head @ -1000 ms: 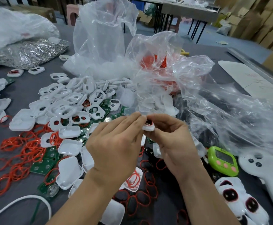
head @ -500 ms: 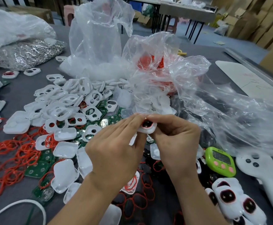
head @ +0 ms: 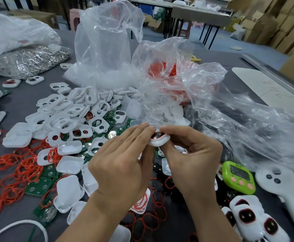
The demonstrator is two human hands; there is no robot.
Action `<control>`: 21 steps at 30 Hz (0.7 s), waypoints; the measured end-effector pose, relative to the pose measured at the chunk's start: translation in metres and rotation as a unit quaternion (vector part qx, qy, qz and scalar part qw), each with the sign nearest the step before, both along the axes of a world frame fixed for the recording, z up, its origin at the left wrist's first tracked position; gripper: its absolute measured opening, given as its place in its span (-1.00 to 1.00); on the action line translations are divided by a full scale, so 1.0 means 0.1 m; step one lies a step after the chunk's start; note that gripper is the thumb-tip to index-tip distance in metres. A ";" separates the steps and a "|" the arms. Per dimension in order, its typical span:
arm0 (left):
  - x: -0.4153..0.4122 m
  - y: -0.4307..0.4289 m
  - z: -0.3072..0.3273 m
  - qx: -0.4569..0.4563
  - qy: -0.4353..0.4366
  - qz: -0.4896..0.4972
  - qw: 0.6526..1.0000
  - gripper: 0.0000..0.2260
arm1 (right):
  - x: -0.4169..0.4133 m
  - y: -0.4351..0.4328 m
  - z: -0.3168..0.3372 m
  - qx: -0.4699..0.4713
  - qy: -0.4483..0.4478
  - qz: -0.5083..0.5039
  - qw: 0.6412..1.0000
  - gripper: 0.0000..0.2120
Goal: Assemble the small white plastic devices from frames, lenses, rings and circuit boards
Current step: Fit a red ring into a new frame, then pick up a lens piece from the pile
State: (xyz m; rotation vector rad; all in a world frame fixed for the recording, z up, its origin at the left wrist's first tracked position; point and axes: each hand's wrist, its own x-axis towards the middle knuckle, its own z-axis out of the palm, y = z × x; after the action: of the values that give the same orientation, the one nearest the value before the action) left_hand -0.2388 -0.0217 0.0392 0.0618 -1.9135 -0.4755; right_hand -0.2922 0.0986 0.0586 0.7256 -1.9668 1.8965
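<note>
- Device [head: 160, 139]: a small white frame with a dark lens and a thin red ring showing on its face. It is held in the air above the desk [head: 20, 105], between the two hands.
- Right hand [head: 193, 161]: its fingers [head: 170, 130] curl over the device's top edge with the thumb beneath, pinching it.
- Left hand [head: 123, 165]: nearly straight fingertips [head: 142, 127] press on the device's left rim. The thumb is hidden, so whether this hand pinches cannot be told.
- Handling, by judgement: the shell looks light, stiff and smooth, and likely to slip. The ring looks soft and apt to pop out of its groove. The best hold is on the outer rim, keeping off the lens face.
- Loose stock on the desk: a heap of white frames [head: 72, 116], closed white shells [head: 69, 165], scattered red rings [head: 20, 170] and green circuit boards [head: 39, 186].
- Finished devices [head: 247, 217] lie grouped at the person's near right.
- Containers: a tall clear bag [head: 104, 49] holds white parts. A crumpled clear bag [head: 169, 70] holds a red mass, probably rings. A flat bag [head: 29, 62] holds small silvery metal pieces.
- Also present: a green timer [head: 239, 177] and a white handset [head: 282, 186].
</note>
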 end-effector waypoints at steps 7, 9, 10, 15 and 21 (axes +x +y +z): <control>0.00 -0.02 -0.01 0.004 0.018 -0.016 1.000 -0.82 | 0.01 -0.01 -0.01 0.050 0.044 -0.037 0.997 -0.80; -0.01 -0.02 -0.01 0.021 -0.008 -0.029 0.999 -0.83 | 0.00 0.00 -0.02 0.070 0.061 -0.048 0.994 -0.84; -0.01 -0.02 0.00 0.048 -0.034 -0.038 0.998 -0.84 | -0.01 0.00 -0.03 0.080 0.062 -0.049 0.994 -0.86; -0.06 0.02 -0.01 0.288 -0.238 -0.120 0.920 -0.59 | -0.06 0.00 -0.01 0.088 -0.075 -0.007 0.993 -0.85; -0.12 0.00 0.09 0.393 -0.267 -0.191 0.859 -0.79 | -0.14 0.05 -0.02 0.141 -0.178 0.033 0.973 -0.74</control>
State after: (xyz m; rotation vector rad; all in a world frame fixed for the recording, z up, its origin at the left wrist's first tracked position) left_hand -0.2506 -0.0217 0.0478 0.3849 -2.1371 -1.6397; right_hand -0.3058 0.1032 0.0564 0.5531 -2.4997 1.9137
